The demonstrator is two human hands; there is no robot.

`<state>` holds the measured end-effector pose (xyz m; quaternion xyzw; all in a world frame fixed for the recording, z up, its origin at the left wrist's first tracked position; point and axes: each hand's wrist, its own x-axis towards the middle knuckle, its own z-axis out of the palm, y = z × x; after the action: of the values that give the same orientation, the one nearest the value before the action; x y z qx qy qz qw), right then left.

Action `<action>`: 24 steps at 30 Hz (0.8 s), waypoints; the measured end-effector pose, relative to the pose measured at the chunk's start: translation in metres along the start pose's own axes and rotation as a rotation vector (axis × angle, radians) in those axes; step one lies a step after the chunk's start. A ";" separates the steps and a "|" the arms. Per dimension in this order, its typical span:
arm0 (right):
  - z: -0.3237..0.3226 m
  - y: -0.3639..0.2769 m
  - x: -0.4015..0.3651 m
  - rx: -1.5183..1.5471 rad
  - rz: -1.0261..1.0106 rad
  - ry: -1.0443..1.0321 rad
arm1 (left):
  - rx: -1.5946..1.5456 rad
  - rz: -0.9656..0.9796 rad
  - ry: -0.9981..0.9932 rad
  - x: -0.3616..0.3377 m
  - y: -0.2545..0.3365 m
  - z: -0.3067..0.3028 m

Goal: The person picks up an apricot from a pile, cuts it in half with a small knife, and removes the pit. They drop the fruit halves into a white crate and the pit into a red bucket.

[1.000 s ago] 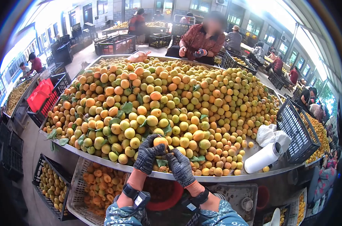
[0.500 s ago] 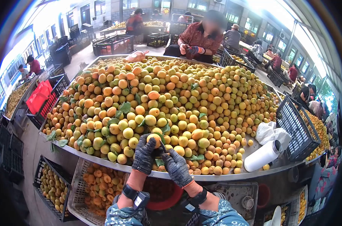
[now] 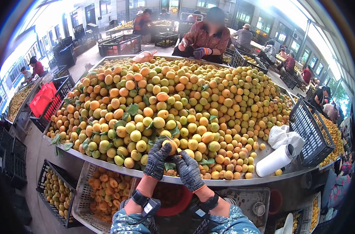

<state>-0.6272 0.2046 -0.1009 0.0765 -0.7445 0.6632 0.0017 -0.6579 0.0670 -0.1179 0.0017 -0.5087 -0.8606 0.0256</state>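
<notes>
A large heap of yellow-orange fruit (image 3: pixel 177 101) covers a metal-edged table. At its near edge my left hand (image 3: pixel 158 160), in a dark grey knit glove, is closed round one orange fruit (image 3: pixel 170 147). My right hand (image 3: pixel 188 168), gloved alike, is closed just right of that fruit, fingertips close to it. A thin dark piece shows by the fruit, and what the right fingers hold is too small to tell. Both hands are above the table's front rim, with a red basin (image 3: pixel 175 210) below them.
A white bottle (image 3: pixel 272 162), a white bag (image 3: pixel 285 138) and a black crate (image 3: pixel 310 130) are at the right. Below stand a crate of halved fruit (image 3: pixel 80 195), a black fruit crate (image 3: pixel 41 186) and a grey tray (image 3: pixel 265 212). Across the table sits a co-worker (image 3: pixel 206 39).
The view has shifted slightly. The dark piece that stood between my hands now shows across the top of the fruit. The co-worker's hands have moved apart.
</notes>
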 end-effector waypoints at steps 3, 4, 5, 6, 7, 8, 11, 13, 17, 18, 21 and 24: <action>0.005 0.021 0.003 -0.101 -0.056 0.100 | 0.029 0.082 -0.022 0.004 -0.011 -0.002; 0.002 0.025 0.004 -0.246 -0.092 0.099 | 0.043 0.105 -0.017 0.004 -0.015 -0.005; 0.000 0.018 0.002 -0.283 -0.122 0.085 | 0.008 0.063 -0.016 -0.002 -0.008 0.000; -0.002 0.006 0.000 -0.318 -0.149 0.069 | -0.029 0.017 -0.010 -0.007 0.003 0.008; -0.002 0.002 0.001 -0.341 -0.163 0.069 | -0.010 -0.004 -0.048 -0.011 0.014 0.010; 0.000 -0.002 0.001 -0.367 -0.190 0.078 | 0.005 -0.017 -0.098 -0.013 0.020 0.010; 0.001 -0.015 -0.001 -0.359 -0.172 0.039 | -0.239 -0.091 -0.145 -0.009 0.016 0.008; 0.001 -0.016 -0.001 -0.359 -0.156 0.035 | -0.254 -0.097 -0.127 -0.006 0.013 0.006; 0.001 -0.016 -0.004 -0.388 -0.143 0.026 | -0.317 -0.120 -0.037 0.001 0.002 -0.006; 0.001 -0.015 -0.005 -0.397 -0.136 0.013 | -0.385 -0.167 0.005 0.007 -0.005 -0.014; 0.002 -0.007 -0.002 -0.350 -0.040 -0.036 | -0.347 -0.147 0.065 0.009 -0.013 -0.016; 0.008 -0.014 -0.004 -0.161 -0.030 0.000 | -0.354 -0.207 0.032 0.000 0.000 0.000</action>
<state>-0.6212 0.1956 -0.0884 0.0871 -0.7943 0.6010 0.0177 -0.6575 0.0674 -0.1176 0.0632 -0.3463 -0.9344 -0.0552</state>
